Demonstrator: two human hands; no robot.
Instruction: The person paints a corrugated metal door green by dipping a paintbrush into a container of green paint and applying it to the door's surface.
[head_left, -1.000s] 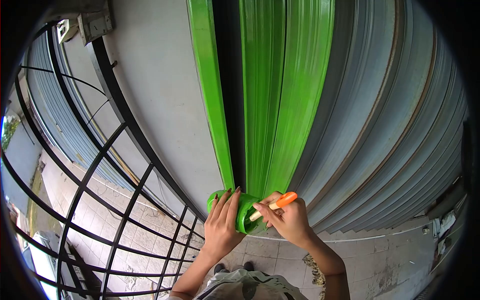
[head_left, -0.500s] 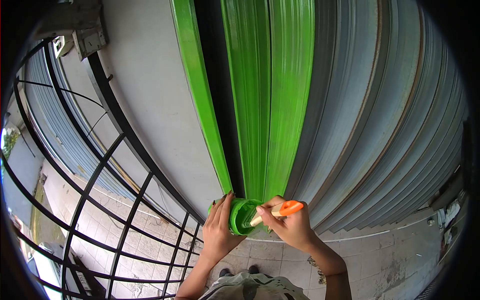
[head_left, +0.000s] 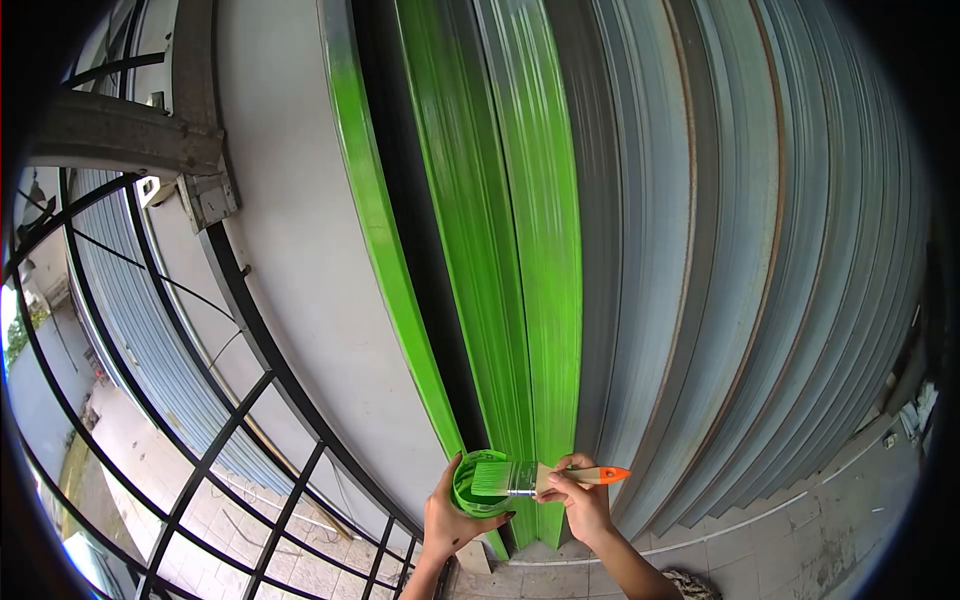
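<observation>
Left hand (head_left: 447, 522) wraps the green paint tub (head_left: 478, 487) from below; right hand (head_left: 580, 500) pinches the orange-tipped paintbrush (head_left: 540, 478) — bristles over the tub's rim — just before the half-painted shutter (head_left: 530, 250), unpainted grey slats to the right.

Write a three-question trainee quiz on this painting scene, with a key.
1. True or false: the left hand holds the paint pot.
2. Multiple choice: where are the bristles of the paintbrush held in the right hand?
A. pressed on the grey shutter
B. over the open mouth of the pot
C. lying on the pavement
3. Fill in: the wet paint on the shutter slats is ____ in colour.

Key:
1. True; the fingers wrap around the pot.
2. B; the green-loaded bristles sit across the pot's opening.
3. green; the slats to the right remain grey.
</observation>
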